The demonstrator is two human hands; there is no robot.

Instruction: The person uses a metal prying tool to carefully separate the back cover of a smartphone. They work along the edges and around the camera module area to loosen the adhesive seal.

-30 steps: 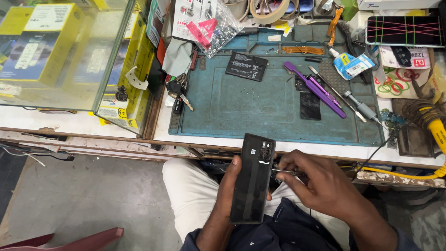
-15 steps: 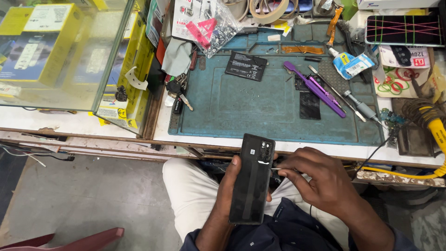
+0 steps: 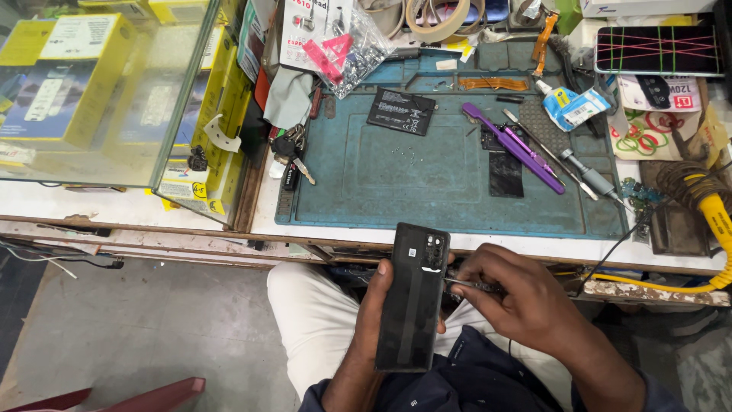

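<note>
My left hand [image 3: 375, 305] grips a black smartphone [image 3: 412, 297] from behind, back side up, held upright over my lap below the bench edge. My right hand [image 3: 517, 296] pinches a thin metal tool [image 3: 467, 284] whose tip touches the phone's right edge near the camera block. Both hands are close together in front of the blue work mat [image 3: 427, 183].
On the mat lie a black battery [image 3: 401, 111], a purple pry tool [image 3: 515, 146], a screwdriver [image 3: 568, 160] and a dark screen part [image 3: 505, 173]. A glass case with yellow boxes [image 3: 99, 91] stands left. A yellow cable [image 3: 713, 221] runs right. Keys [image 3: 290, 152] sit by the mat.
My right hand has shifted slightly at the phone's right edge, with the metal tool still against it. The phone stays in place.
</note>
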